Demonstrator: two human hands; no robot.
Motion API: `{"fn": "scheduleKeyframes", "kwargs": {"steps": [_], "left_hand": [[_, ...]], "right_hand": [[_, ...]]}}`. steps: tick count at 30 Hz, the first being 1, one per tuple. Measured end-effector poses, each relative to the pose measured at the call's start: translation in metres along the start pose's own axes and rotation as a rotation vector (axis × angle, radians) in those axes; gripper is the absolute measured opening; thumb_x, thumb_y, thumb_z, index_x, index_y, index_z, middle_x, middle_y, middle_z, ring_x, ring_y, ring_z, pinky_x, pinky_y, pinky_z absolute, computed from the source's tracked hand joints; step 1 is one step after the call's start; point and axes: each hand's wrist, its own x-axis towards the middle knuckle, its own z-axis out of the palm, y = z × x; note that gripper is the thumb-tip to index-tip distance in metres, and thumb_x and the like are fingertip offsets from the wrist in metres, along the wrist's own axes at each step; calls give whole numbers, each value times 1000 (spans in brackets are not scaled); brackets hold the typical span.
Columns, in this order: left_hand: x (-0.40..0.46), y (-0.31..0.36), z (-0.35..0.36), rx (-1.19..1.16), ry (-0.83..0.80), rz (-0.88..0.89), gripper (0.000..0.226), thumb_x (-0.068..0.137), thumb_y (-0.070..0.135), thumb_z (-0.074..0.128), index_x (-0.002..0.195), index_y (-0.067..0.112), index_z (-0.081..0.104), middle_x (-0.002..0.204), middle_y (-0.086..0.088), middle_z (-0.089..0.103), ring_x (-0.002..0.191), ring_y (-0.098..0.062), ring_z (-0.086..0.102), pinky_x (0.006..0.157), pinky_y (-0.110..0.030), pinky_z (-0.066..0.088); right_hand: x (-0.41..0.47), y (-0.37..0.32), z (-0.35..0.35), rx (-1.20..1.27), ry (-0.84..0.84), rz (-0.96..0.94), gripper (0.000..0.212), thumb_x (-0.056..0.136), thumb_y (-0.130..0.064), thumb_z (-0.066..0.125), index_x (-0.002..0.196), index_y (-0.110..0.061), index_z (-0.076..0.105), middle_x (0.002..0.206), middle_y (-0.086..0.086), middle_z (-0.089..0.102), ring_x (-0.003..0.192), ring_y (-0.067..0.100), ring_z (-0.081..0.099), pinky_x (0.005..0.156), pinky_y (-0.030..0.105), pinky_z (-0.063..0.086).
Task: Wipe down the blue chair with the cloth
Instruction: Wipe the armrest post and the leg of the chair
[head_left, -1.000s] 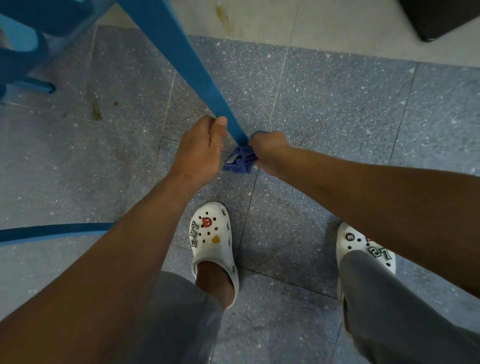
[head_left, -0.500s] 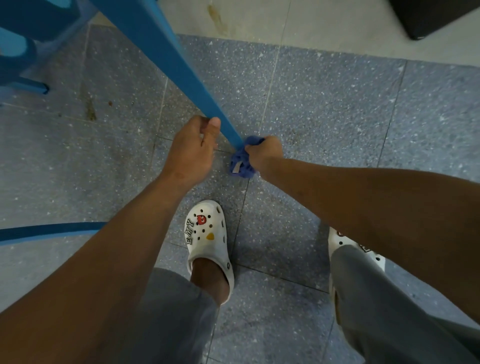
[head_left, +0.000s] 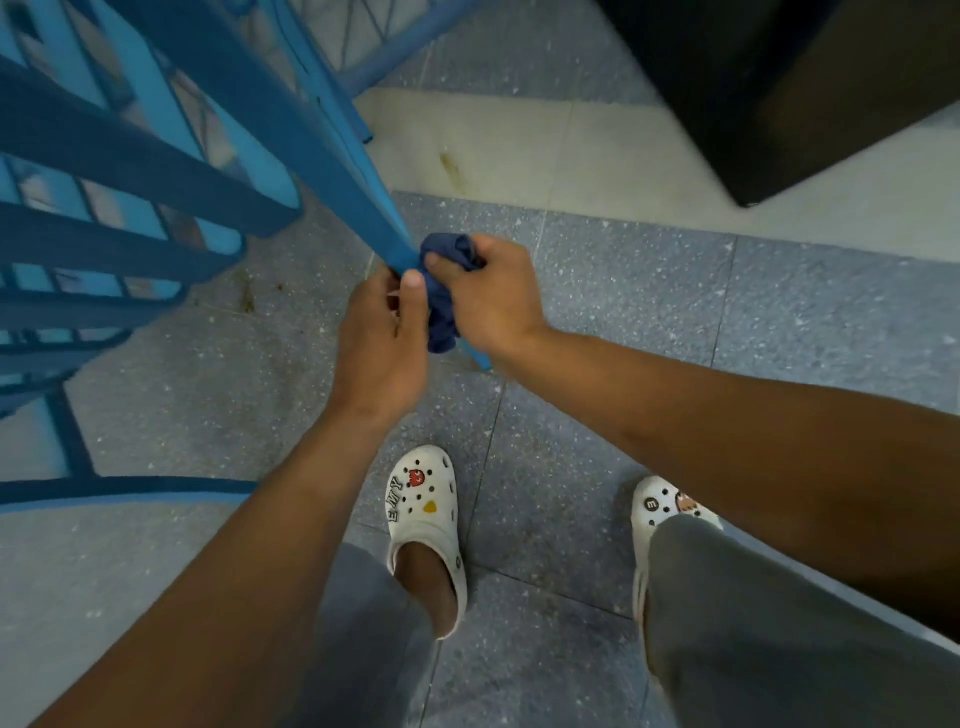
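Matt painted blue chair (head_left: 332, 156), soft crumpled cloth (head_left: 445, 291), speckled stone-like floor (head_left: 649, 291), smooth white plastic clogs (head_left: 423, 514)

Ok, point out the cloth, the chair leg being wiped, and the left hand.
cloth (head_left: 441, 312): head view, bunched middle.
chair leg (head_left: 358, 192): head view, mid-length face.
left hand (head_left: 382, 338): head view, back of hand.

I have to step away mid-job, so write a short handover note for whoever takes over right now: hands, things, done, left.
Left hand: curled round the blue chair leg, steadying it.
Right hand: grip on the bunched dark cloth, pressed against that leg near its lower end.
Chair: tipped, slats at upper left over the tiled floor.
Done: cannot tell how much is wiped.
Left: finish this leg, then the other legs, slats and frame.
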Motion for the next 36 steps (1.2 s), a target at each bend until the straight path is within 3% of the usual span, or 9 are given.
{"fn": "scheduleKeyframes", "kwargs": {"steps": [3,7,12,17,21,24,28,33,36], "left_hand": [[-13,29,-25,-82,20,7,33,109,36,36,119,17,62,96,6,67,84,1,63,65,-11,45],[-37,68,-55,-127,65,61,33,109,34,37,140,30,48,128,22,57,115,17,52,89,0,37],[-59,113,-90,-177,113,96,40,108,38,39,146,43,31,131,38,42,121,27,40,96,3,31],[-79,149,-127,-146,169,116,41,106,45,38,146,47,31,127,44,39,114,35,33,90,9,26],[-89,167,-151,-137,169,133,49,104,50,38,152,40,34,147,24,42,124,25,37,97,2,30],[-96,176,-165,-140,186,155,50,104,49,42,153,41,33,152,20,40,137,9,37,117,-27,35],[-118,196,-185,-89,223,196,57,100,48,52,154,37,33,152,21,39,139,4,38,116,-40,40],[-152,237,-222,117,432,474,43,96,30,65,137,22,56,130,15,57,122,7,50,102,-13,41],[-160,262,-248,205,665,747,21,93,11,67,113,7,68,108,6,64,102,-8,62,92,-22,48]], "right_hand": [[-14,-47,-3,32,-16,-83,21,90,-14,73,81,4,66,68,11,63,62,12,55,58,32,49],[-32,-98,-2,71,-26,-135,15,90,-14,74,82,-1,74,72,8,71,66,10,61,64,31,54],[-54,-153,-2,113,-38,-217,10,90,-14,75,89,-5,79,78,3,76,73,10,69,71,32,60],[-81,-204,-4,57,-23,-285,20,89,-23,71,75,-9,73,71,4,74,69,16,70,69,46,59],[-108,-235,-9,40,-55,-347,14,85,-11,60,76,-5,69,69,11,69,61,14,59,62,47,54],[-126,-258,-13,70,-96,-445,16,87,-4,58,90,-9,73,82,12,74,69,12,65,66,40,57],[-140,-279,-18,110,-65,-547,25,87,1,62,105,-15,68,90,-6,72,81,3,68,72,23,57],[-161,-299,-36,187,-135,-759,23,95,0,60,105,-20,68,90,-8,71,84,6,69,73,23,55],[-167,-316,-38,193,-250,-823,21,101,-6,55,114,-16,67,93,-8,70,85,5,66,73,22,52]]}}
